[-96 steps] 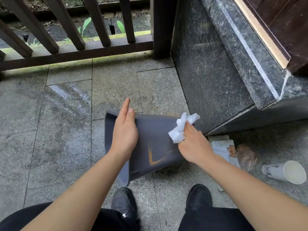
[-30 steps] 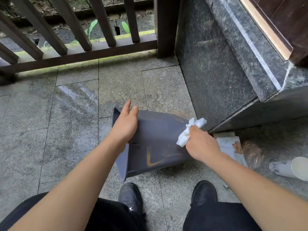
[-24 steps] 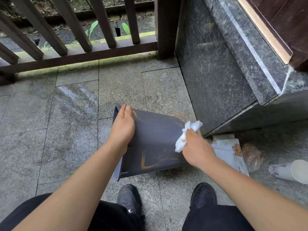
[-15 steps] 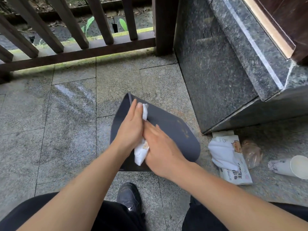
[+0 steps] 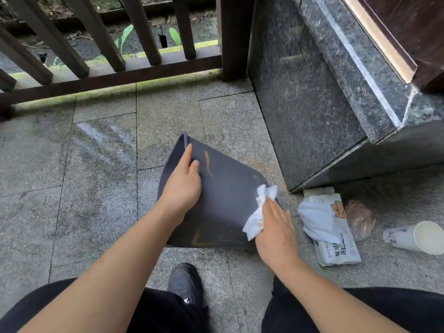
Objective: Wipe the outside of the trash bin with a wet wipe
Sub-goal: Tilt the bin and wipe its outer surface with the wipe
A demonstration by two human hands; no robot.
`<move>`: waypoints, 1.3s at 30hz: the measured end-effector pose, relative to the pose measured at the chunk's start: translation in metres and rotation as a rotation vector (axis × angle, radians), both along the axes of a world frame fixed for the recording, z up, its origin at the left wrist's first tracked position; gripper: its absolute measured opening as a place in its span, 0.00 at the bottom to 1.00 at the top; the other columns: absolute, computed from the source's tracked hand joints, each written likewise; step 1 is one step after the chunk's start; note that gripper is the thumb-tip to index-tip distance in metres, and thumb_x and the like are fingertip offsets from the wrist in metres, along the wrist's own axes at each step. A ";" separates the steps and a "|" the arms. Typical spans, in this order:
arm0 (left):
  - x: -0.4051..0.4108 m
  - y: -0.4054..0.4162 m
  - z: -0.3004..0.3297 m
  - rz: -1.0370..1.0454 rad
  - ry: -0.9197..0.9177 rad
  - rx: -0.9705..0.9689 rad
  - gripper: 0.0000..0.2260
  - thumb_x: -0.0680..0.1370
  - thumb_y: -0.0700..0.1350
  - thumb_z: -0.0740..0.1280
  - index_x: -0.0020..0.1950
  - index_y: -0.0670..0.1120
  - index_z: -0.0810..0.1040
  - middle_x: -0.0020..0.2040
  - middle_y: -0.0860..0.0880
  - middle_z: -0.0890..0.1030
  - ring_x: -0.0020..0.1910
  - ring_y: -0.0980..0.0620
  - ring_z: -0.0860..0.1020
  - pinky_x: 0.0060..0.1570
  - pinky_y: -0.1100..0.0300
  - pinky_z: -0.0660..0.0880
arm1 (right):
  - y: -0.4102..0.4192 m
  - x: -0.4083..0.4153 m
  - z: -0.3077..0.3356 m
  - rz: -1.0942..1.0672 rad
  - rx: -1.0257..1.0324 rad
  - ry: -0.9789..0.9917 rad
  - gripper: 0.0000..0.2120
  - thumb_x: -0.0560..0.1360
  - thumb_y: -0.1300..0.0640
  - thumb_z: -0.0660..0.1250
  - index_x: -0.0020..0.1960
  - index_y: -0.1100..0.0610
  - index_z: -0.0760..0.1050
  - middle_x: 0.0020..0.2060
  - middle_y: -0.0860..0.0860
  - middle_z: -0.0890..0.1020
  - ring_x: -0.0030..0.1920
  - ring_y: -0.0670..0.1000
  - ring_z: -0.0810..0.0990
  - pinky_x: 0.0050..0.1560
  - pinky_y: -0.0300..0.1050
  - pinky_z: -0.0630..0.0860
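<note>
A dark grey trash bin [image 5: 223, 203] lies tipped on its side on the stone floor, with orange streaks on its outer wall. My left hand [image 5: 183, 186] grips the bin near its rim at the upper left. My right hand [image 5: 276, 227] presses a crumpled white wet wipe [image 5: 260, 207] flat against the bin's right side, close to its base. The wipe shows a faint orange stain.
A pack of wet wipes [image 5: 329, 227] with one sheet pulled out lies on the floor right of the bin, beside a crumpled plastic bag [image 5: 360, 218] and a tipped paper cup [image 5: 418, 237]. A dark granite block [image 5: 312, 104] rises at the right; a wooden railing [image 5: 108, 75] runs behind.
The bin has been turned, so a different side faces up. My right hand moved with the wipe from beside my left hand to the bin's right side.
</note>
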State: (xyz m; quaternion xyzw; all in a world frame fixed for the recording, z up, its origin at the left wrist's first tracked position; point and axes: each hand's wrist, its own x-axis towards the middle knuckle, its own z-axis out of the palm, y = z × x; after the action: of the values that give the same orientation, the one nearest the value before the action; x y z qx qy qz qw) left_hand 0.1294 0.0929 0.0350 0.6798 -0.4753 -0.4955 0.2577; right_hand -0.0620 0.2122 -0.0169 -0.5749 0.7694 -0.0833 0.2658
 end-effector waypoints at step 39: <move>-0.016 0.013 0.007 -0.106 0.070 0.034 0.28 0.76 0.69 0.56 0.74 0.72 0.53 0.62 0.74 0.63 0.60 0.70 0.62 0.49 0.74 0.56 | -0.024 0.026 0.024 -0.020 0.020 -0.301 0.32 0.75 0.65 0.58 0.77 0.51 0.58 0.75 0.46 0.64 0.72 0.52 0.65 0.70 0.45 0.62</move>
State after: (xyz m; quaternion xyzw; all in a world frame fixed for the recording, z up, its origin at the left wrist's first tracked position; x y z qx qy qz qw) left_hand 0.1132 0.1056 0.0418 0.6404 -0.4928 -0.5398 0.2358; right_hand -0.0356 0.1878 0.0075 -0.5453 0.7274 -0.1636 0.3830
